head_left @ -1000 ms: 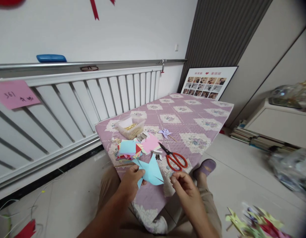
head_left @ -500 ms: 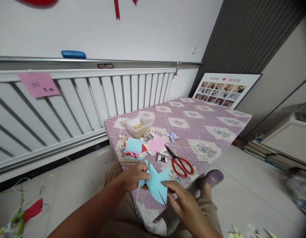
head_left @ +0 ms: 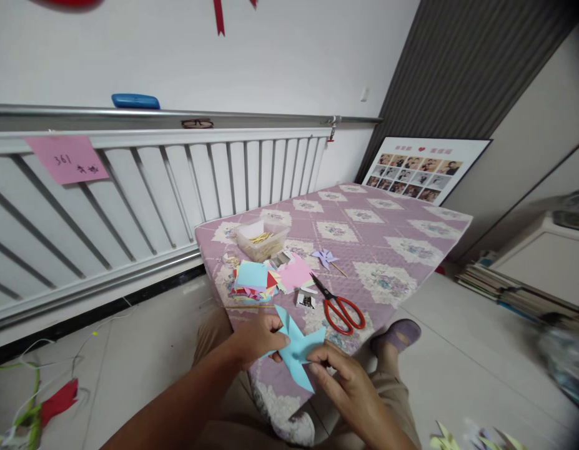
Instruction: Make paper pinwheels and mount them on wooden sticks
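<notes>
A light blue paper pinwheel (head_left: pixel 296 350) with slit, curved blades is held between my hands over the near corner of the cloth. My left hand (head_left: pixel 258 340) pinches its left side, thumb on top near the middle. At its right edge, my right hand (head_left: pixel 338 372) grips a blade between thumb and fingers. Just beyond lie red-handled scissors (head_left: pixel 338 306), a small open box (head_left: pixel 306 299) of dark pins and a thin stick (head_left: pixel 252 307). A pile of coloured paper squares (head_left: pixel 252 276) sits to the left, and a finished lilac pinwheel (head_left: pixel 325 257) on a stick lies farther back.
A clear plastic tub (head_left: pixel 262 239) of thin sticks stands behind the papers on the purple patterned cloth (head_left: pixel 312 220). The white radiator (head_left: pixel 177 187) runs along the left wall. On the floor are yellow paper pieces (head_left: pixel 443 437) at right and a red paper flower (head_left: pixel 59 403) at left.
My right hand has curled the right-hand part of the blue paper inward, so the slit at the bottom has opened into separate blades. My left hand keeps its pinch.
</notes>
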### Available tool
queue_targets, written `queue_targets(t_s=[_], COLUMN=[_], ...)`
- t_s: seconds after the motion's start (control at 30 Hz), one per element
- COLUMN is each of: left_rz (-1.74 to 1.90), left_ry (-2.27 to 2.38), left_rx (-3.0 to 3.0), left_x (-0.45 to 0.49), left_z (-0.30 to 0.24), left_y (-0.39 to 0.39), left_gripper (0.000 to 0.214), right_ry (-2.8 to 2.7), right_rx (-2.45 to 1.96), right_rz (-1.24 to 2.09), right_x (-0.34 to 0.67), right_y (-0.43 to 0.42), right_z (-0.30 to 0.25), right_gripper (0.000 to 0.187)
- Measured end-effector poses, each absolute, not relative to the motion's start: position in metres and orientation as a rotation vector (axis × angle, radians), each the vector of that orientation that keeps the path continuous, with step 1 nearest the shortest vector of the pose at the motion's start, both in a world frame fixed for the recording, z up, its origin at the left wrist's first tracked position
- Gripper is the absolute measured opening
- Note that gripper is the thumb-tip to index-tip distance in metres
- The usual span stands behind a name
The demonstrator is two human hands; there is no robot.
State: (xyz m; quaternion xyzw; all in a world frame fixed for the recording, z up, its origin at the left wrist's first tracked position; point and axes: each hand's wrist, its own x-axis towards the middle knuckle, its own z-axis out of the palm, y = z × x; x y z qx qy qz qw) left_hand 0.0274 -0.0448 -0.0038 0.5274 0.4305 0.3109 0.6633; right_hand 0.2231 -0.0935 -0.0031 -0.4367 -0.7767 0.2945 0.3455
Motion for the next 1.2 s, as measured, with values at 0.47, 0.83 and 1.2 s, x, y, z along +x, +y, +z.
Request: queue_targets(t_s=[0.47,0.83,1.2], left_rz=[0.781,0.83,0.845], left_ry=[1.129,1.172,1.23], left_rx=[1.299,1.294,1.248], left_x=[0.042,0.05,0.054], left_z=[-0.022,-0.025,-0.03], left_y=[-0.056,-0.061,-0.062], left_gripper=[0.009,0.008,0.005], right_ry=[-1.851,-1.823,-1.793], right_rx=[-1.364,-1.41,-1.456], right_rz=[0.612,0.581,0.593], right_x=[0.209,0.206,0.204], right_y=[-0.091,-0.086,-0.081], right_z=[-0.014,-0.016,-0.018], right_gripper=[0.023,0.02,0.015])
